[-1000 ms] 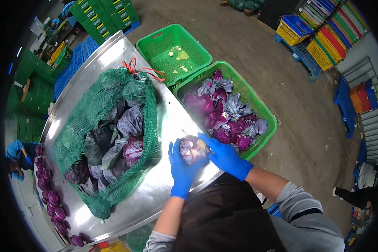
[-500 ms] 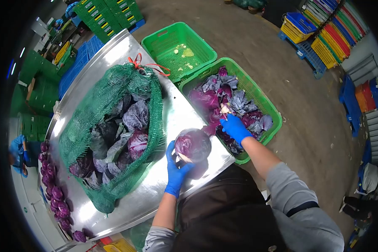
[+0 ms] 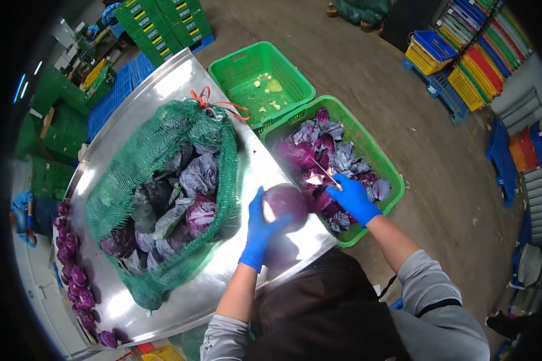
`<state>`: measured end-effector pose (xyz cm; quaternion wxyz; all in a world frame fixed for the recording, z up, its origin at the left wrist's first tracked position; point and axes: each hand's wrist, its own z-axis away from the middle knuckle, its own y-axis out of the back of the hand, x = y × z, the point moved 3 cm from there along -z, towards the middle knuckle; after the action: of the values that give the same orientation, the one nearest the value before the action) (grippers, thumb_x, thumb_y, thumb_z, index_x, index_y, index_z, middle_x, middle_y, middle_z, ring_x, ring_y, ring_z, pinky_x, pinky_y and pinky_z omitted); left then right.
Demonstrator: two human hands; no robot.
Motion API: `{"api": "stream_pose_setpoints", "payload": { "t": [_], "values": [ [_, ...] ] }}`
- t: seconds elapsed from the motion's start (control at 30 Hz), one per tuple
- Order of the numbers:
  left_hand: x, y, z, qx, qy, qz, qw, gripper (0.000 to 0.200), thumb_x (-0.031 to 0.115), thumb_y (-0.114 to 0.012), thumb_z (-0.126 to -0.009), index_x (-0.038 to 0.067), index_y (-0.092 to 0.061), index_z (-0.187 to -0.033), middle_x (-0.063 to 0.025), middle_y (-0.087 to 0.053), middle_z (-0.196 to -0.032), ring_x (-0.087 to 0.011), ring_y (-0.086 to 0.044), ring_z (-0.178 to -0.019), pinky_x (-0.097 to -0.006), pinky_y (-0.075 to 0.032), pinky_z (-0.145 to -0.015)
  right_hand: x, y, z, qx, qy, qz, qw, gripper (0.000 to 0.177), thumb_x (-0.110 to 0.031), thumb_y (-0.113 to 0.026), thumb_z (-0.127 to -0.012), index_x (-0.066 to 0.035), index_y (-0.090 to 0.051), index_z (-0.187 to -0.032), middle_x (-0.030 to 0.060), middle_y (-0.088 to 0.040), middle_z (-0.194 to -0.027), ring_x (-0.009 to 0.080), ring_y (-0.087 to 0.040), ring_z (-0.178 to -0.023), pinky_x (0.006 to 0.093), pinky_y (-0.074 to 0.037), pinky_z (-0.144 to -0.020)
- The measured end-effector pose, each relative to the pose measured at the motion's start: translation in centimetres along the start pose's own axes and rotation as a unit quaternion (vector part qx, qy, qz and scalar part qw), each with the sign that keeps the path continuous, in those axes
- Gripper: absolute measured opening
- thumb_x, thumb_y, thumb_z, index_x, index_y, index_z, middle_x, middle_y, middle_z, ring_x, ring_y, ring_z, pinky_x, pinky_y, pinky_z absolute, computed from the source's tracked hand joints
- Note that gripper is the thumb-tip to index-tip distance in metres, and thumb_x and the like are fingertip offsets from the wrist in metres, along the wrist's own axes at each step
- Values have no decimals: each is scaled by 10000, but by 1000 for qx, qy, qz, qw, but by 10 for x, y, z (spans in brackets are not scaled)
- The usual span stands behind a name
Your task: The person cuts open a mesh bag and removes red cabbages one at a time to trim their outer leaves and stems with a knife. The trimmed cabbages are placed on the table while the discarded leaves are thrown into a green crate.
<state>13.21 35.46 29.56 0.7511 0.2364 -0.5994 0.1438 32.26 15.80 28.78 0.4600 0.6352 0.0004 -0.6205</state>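
My left hand (image 3: pixel 260 231), in a blue glove, grips a red cabbage (image 3: pixel 286 207) at the near corner of the metal table (image 3: pixel 271 265). The cabbage is smooth, purple and blurred, with a pale cut spot by my thumb. Over the green crate of leaves (image 3: pixel 397 180), my gloved right hand (image 3: pixel 354 200) is closed around a knife (image 3: pixel 326 171), its thin blade pointing away to the upper left. Purple trimmed leaves (image 3: pixel 343 153) and a pale cut piece (image 3: pixel 314 178) lie in that crate. A green mesh sack (image 3: pixel 126 180) of untrimmed red cabbages (image 3: pixel 199 174) lies left of my left hand.
Several trimmed cabbages (image 3: pixel 78 275) line the table's far left edge. A second green crate (image 3: pixel 223 69) with pale scraps stands beyond the leaf crate. Stacked green crates (image 3: pixel 162 27) and blue pallets (image 3: pixel 123 81) stand behind. Another person (image 3: pixel 24 210) is at the left.
My right hand has drawn back slightly toward me, and the knife blade now shows. A pale piece lies among the leaves. My left hand has turned the cabbage and shifted it slightly right.
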Motion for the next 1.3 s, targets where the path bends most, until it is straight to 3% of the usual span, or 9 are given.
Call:
{"api": "stream_pose_setpoints", "payload": {
  "t": [0.13, 0.2, 0.33, 0.4, 0.73, 0.9, 1.1, 1.17, 1.3],
  "values": [
    [60, -13, 14, -54, -155, -124, 979, 1066, 121, -816, -565, 64, -197, -1430, -140, -330, -1391, -247, -330, -1288, -382, -327, -1053, -76, -23, 4, -148, 13, -72, 986, 638, -453, -637, -817, -44, -476, -1279, 194, -604, -1117, 225, -596, -1008, 338, -470, -831],
    [60, -26, 32, 11, 109, 248, 963, 1107, 116, -817, -564, 59, -139, -1437, -154, -306, -1400, -254, -323, -1286, -395, -342, -1042, -89, -22, 15, -182, -92, -179, 962, 579, -423, -633, -834, -56, -504, -1263, 176, -622, -1069, 202, -602, -955, 344, -478, -812],
    [52, -28, 30, 59, 155, 302, 939, 1158, 95, -824, -545, 55, -98, -1446, -164, -313, -1379, -256, -340, -1269, -371, -338, -1044, -75, -40, 41, -158, -109, -166, 967, 617, -383, -626, -844, -105, -409, -1350, 182, -606, -1084, 213, -630, -899, 358, -507, -759],
    [39, -11, 24, 37, -6, -43, 998, 1163, 125, -837, -537, 16, -108, -1436, -150, -360, -1315, -255, -379, -1226, -339, -335, -1042, -55, -45, 36, -125, 18, -111, 986, 634, -383, -624, -844, -118, -382, -1367, 179, -604, -1083, 221, -628, -895, 366, -503, -750],
    [57, -27, 33, -44, -40, -263, 963, 1168, 222, -822, -600, -30, -42, -1432, -212, -147, -1491, -307, -199, -1371, -348, -216, -1109, -129, -23, 11, -121, 361, 150, 912, 317, -414, -537, -839, -144, -617, -983, 154, -645, -887, 371, -621, -800, 457, -496, -684],
    [43, -17, 58, -34, -107, -203, 973, 1049, 226, -806, -575, 1, -203, -1404, -262, -263, -1410, -371, -315, -1296, -400, -318, -1047, 1, -35, -39, -66, -17, 152, 986, 410, -406, -606, -758, -86, -648, -1010, 147, -667, -819, 352, -645, -780, 418, -505, -675],
    [36, -7, 51, -13, -34, -159, 987, 1136, 268, -819, -609, -24, -89, -1428, -263, -262, -1417, -358, -372, -1264, -402, -360, -1015, -134, 2, 27, -102, 71, 36, 992, 484, -431, -628, -792, -132, -561, -1167, 183, -651, -841, 345, -644, -791, 422, -507, -698],
    [30, -1, 46, -19, -43, -164, 985, 1126, 230, -816, -615, 5, -82, -1439, -243, -277, -1419, -329, -395, -1249, -374, -404, -976, -111, -36, 37, -97, 254, 100, 957, 512, -435, -633, -786, -159, -554, -1210, 180, -652, -887, 329, -648, -821, 402, -510, -710],
    [14, 11, 44, -35, -7, -19, 999, 1133, 179, -821, -609, 38, -76, -1450, -209, -300, -1413, -284, -404, -1244, -339, -440, -938, -26, -27, 8, -50, 97, -43, 993, 341, -348, -613, -813, -159, -618, -1096, 125, -667, -812, 289, -662, -738, 398, -515, -683]
  ]
}}
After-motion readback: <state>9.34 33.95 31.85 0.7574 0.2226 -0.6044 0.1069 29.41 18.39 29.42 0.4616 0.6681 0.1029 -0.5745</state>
